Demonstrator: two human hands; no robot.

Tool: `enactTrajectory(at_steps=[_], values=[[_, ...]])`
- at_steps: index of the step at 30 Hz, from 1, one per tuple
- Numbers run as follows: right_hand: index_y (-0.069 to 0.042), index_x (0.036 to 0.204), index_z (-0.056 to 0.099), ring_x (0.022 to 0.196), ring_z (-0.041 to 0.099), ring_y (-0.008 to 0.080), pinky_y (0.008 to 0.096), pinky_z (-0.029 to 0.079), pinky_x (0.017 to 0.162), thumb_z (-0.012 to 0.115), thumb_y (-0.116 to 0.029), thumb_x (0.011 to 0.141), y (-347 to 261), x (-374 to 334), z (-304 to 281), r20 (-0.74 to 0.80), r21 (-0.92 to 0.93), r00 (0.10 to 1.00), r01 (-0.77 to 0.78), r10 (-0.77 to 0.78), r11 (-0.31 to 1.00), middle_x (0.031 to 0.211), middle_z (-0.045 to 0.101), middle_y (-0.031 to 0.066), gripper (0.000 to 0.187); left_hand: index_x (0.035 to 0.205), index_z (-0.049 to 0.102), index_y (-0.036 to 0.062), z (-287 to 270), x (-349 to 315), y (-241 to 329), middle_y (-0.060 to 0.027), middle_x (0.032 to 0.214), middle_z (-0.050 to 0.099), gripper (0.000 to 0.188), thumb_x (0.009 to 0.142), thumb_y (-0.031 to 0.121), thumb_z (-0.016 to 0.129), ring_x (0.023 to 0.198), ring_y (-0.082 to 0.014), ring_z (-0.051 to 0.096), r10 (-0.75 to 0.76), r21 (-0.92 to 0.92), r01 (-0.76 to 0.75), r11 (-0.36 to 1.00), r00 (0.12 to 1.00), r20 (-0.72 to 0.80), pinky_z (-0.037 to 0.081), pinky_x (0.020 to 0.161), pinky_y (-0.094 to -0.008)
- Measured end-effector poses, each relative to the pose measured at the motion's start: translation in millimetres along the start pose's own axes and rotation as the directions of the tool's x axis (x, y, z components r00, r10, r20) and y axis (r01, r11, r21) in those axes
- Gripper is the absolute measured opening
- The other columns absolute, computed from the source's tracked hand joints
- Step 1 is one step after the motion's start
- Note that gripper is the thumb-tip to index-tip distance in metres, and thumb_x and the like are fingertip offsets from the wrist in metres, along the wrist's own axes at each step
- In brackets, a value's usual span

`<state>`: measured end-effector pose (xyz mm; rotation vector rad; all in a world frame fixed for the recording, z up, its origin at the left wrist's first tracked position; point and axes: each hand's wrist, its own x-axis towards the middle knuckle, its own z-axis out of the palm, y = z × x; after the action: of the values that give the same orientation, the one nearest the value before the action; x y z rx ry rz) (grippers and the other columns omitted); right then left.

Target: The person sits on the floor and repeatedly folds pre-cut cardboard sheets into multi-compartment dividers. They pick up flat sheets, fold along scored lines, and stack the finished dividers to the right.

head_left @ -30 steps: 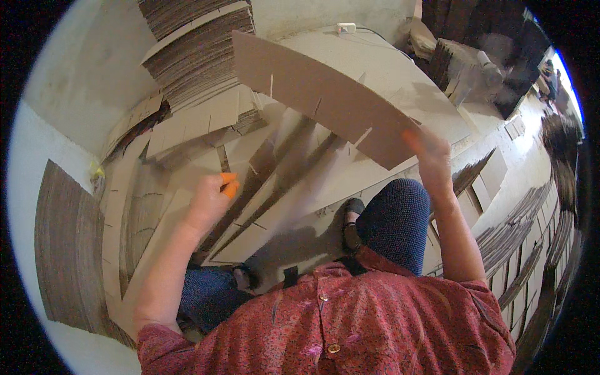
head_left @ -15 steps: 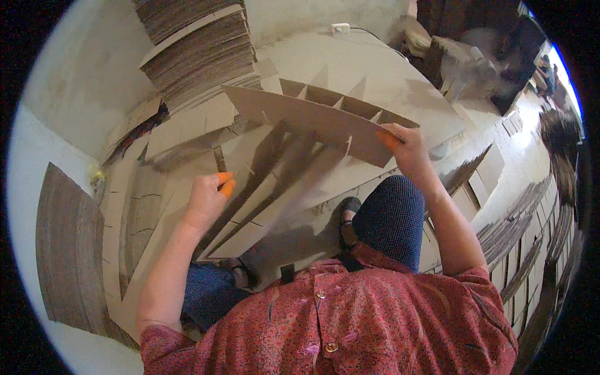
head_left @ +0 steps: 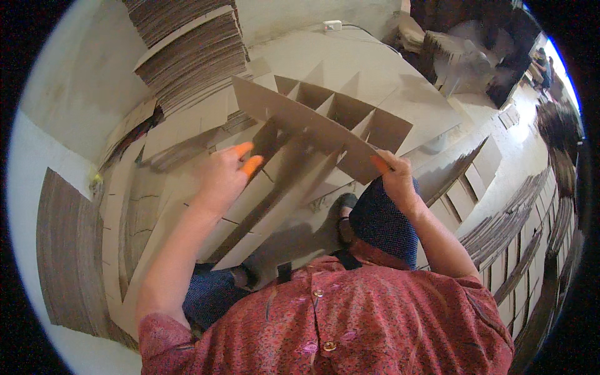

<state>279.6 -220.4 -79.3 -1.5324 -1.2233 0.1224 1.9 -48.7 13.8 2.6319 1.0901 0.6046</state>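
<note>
Right hand (head_left: 399, 178) pinches the right end of a long cardboard strip (head_left: 306, 128), slanting ahead of the torso, short crosspieces (head_left: 326, 105) standing along its far side. Left hand (head_left: 225, 175) near its left half, orange-covered fingertips (head_left: 252, 166) narrowly parted. Stacked cardboard (head_left: 190, 62) rises upper left.

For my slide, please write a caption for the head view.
Right hand gripping a cardboard grid, left hand near it in orange finger covers.
</note>
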Motion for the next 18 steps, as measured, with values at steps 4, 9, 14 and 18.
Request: enactTrajectory(at_steps=[4,9,14,18], values=[[-0.001,0.089,0.063,0.065,0.063,0.0225,0.0297,0.047,0.059,0.061,-0.004,0.081,-10.8,0.8,-4.5,-0.012,-0.018,0.997,0.080,-0.080,0.997,0.075,0.063,0.0191,0.010,0.090,0.063,0.0006,36.1,28.1,20.4,-0.0201,0.079,0.062,0.031,0.074,0.026,0.069,0.071,-0.0310,0.061,-0.039,0.044,0.028,0.999,0.963,0.268,0.046,0.064,-0.0406],[0.000,0.091,0.063,0.066,0.063,0.0237,0.0308,0.048,0.059,0.060,-0.003,0.081,-25.0,0.3,-15.8,0.049,-0.079,0.999,0.007,-0.003,0.997,0.077,0.062,0.0197,0.011,0.081,0.063,-0.0004,51.3,34.8,19.6,-0.0215,0.070,0.060,0.023,0.075,0.022,0.065,0.066,-0.0340,0.060,-0.046,0.082,0.026,0.996,0.968,0.248,0.045,0.062,-0.0419],[0.001,0.091,0.063,0.070,0.064,0.0256,0.0310,0.048,0.063,0.060,-0.003,0.081,-7.7,-13.1,-11.5,0.072,-0.043,0.997,-0.015,0.018,0.999,0.079,0.063,0.0192,0.011,0.081,0.064,-0.0004,54.0,38.5,17.2,-0.0196,0.073,0.061,0.026,0.076,0.025,0.065,0.069,-0.0323,0.060,-0.044,0.039,0.033,0.999,0.949,0.313,0.045,0.062,-0.0410],[-0.002,0.108,0.057,0.073,0.064,0.0260,0.0303,0.048,0.065,0.061,-0.004,0.080,-15.0,-9.3,-19.5,0.135,-0.066,0.990,-0.023,0.031,0.998,0.081,0.063,0.0193,0.028,0.087,0.065,0.0019,41.2,37.4,18.2,-0.0177,0.081,0.062,0.035,0.073,0.034,0.068,0.077,-0.0307,0.061,-0.069,-0.106,0.086,0.991,0.986,0.149,0.046,0.065,-0.0400]])
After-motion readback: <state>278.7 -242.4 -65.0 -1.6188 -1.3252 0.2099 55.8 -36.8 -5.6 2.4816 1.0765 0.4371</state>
